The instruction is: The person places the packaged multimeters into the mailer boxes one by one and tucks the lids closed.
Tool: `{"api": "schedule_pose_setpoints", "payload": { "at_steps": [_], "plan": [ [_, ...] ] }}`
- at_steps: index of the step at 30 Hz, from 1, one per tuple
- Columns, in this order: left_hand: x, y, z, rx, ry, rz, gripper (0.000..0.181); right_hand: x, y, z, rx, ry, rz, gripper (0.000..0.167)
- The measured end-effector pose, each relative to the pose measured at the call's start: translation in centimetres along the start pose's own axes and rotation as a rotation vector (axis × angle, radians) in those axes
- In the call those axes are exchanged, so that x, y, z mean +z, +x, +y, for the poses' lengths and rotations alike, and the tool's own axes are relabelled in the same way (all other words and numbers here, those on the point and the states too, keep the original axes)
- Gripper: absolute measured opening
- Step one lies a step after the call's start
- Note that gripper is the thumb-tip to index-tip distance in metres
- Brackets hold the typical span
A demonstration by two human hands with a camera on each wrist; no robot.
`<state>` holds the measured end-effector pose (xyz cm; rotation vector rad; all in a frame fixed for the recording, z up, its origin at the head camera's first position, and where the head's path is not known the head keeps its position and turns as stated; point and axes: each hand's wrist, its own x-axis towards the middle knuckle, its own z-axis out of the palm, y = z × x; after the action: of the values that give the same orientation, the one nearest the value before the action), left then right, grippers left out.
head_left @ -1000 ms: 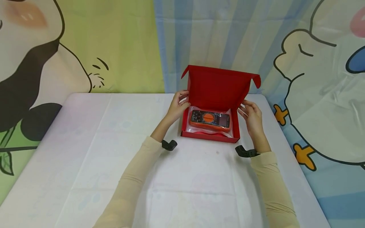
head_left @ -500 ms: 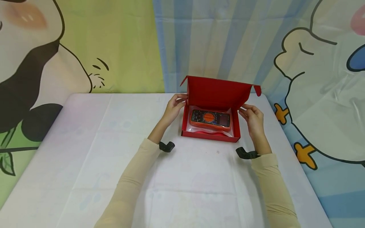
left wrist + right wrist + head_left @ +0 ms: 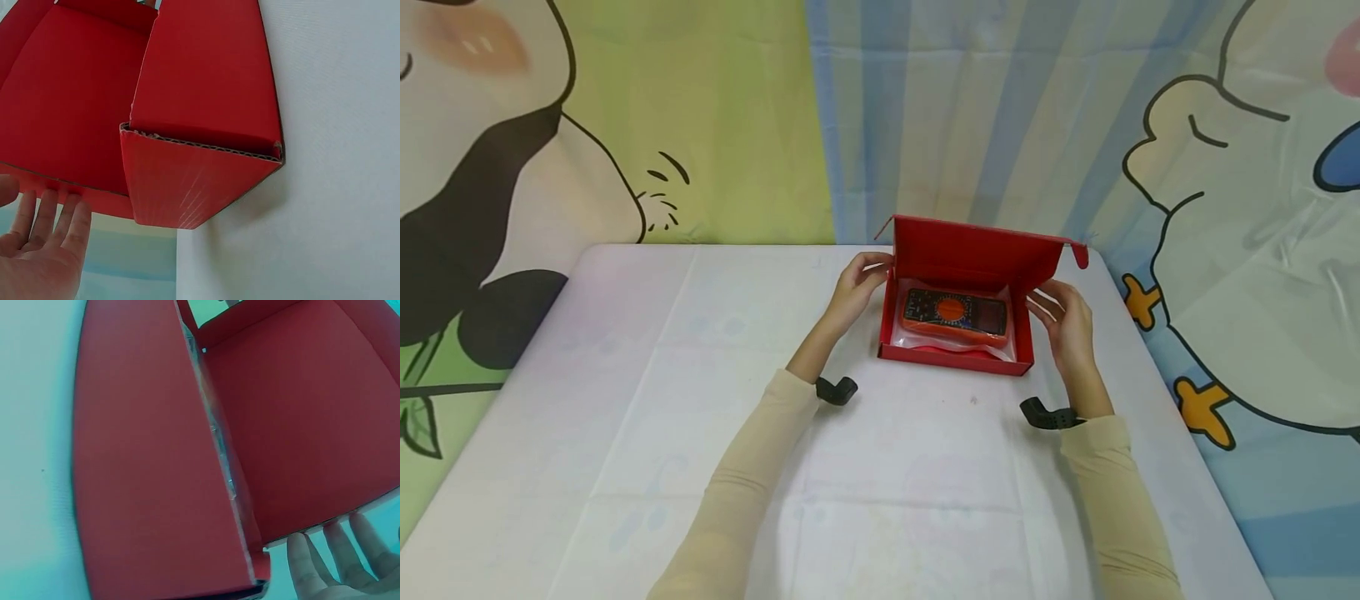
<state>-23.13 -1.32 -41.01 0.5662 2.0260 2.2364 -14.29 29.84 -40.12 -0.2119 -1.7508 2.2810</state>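
Note:
A red cardboard box [image 3: 953,360] stands on the table with its lid [image 3: 977,247] raised and leaning forward over it. Inside lies an orange-and-black multimeter [image 3: 951,310] in a clear plastic bag [image 3: 917,339]. At the lid's left side is my left hand [image 3: 850,290]; in the left wrist view its fingers [image 3: 45,215], nearly straight, touch the lid's side edge. My right hand [image 3: 1070,323] is at the opposite side, and the right wrist view has its extended fingers [image 3: 342,553] against the lid's edge. Neither thumb is clearly seen against the lid.
A white-covered table [image 3: 700,433] extends to the left and front of the box. Behind it hangs a printed cloth backdrop [image 3: 715,125]. Each wrist carries a black camera mount, the left one [image 3: 837,391] and the right one [image 3: 1047,414].
The lid has tipped forward and down over the box. Both hands have gone down slightly with it, the left also a little leftward. The multimeter and box base have stayed put.

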Motion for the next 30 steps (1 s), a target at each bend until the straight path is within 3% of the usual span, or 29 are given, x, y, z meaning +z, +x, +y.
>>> {"api": "schedule_pose_setpoints", "payload": {
  "at_steps": [9,15,19,24,30],
  "plan": [
    [0.1,-0.2,0.2,-0.009,-0.101,-0.013,0.059,-0.9,-0.3,0.5,-0.026,-0.06,-0.075,0.051],
    [-0.1,-0.7,0.2,-0.005,-0.082,-0.045,0.063,-1.4,-0.8,0.4,-0.052,-0.057,-0.152,0.062],
    [-0.4,-1.0,0.2,0.007,-0.077,-0.093,0.078,-1.6,-1.0,0.3,-0.036,-0.081,-0.177,0.066],
    [-0.5,-1.1,0.4,0.012,-0.072,-0.141,0.105,-1.6,-1.1,0.2,-0.029,-0.098,-0.179,0.069],
    [-0.7,-1.1,0.7,0.036,-0.012,-0.196,0.109,-1.2,-1.3,-0.2,-0.011,-0.137,-0.179,0.069]
  ]
}}
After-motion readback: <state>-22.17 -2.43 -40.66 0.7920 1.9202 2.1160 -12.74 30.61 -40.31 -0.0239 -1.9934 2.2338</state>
